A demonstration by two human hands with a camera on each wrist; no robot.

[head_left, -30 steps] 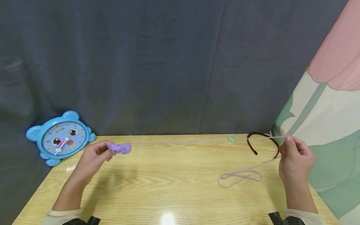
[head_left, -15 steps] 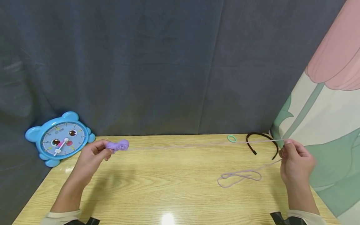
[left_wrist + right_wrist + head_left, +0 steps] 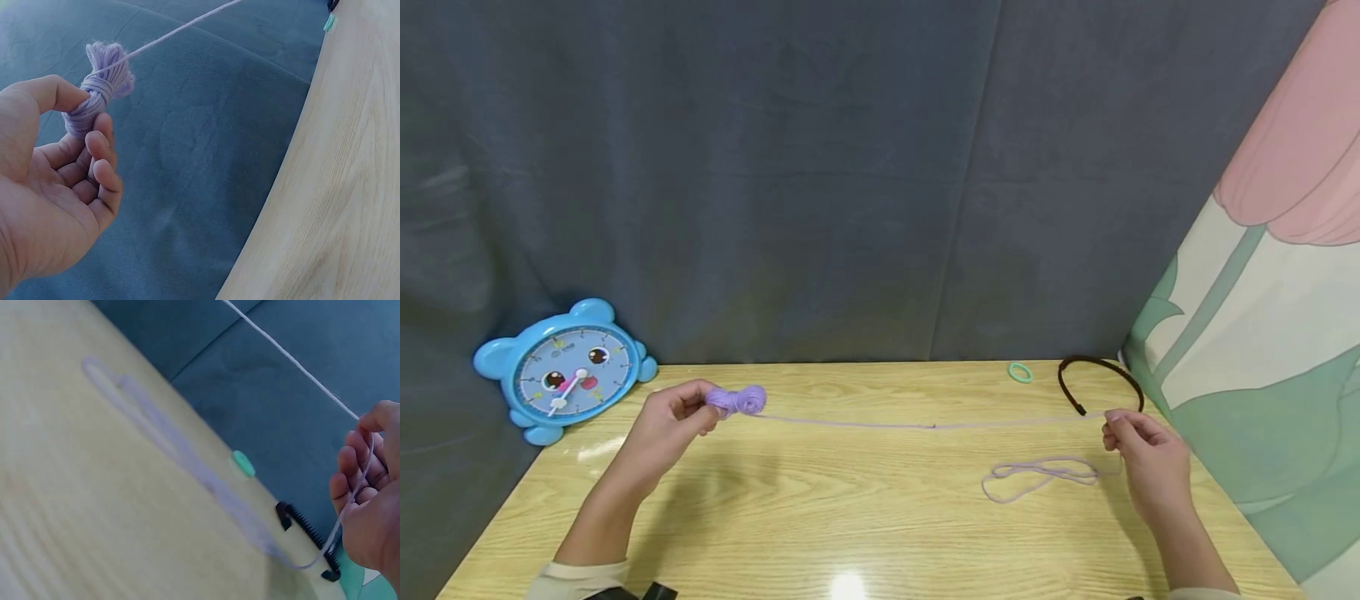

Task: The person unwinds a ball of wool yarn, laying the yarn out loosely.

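My left hand [image 3: 670, 425] pinches a small bundle of purple yarn [image 3: 747, 400] between thumb and fingers, above the left part of the table. In the left wrist view the yarn bundle [image 3: 103, 94] is wrapped round its middle, with loops fanning out at the top. One strand [image 3: 850, 426] runs from it across to my right hand [image 3: 1150, 462], sagging slightly. Thumb and forefinger of that hand pinch the strand, as the right wrist view shows with the yarn strand [image 3: 300, 367]. From there it drops past the palm to loose loops of yarn [image 3: 1037, 475] on the table.
A blue animal-shaped clock [image 3: 572, 375] leans at the back left. A green ring [image 3: 1020, 372] and a black headband [image 3: 1101, 361] lie at the back right of the wooden table [image 3: 850, 517]. Behind hangs a dark curtain [image 3: 820, 183]; a floral cloth [image 3: 1262, 358] covers the right side.
My right hand has moved left and toward me, still pinching the strand. My left hand has shifted slightly right with the bundle, and the strand between them now sags lower.
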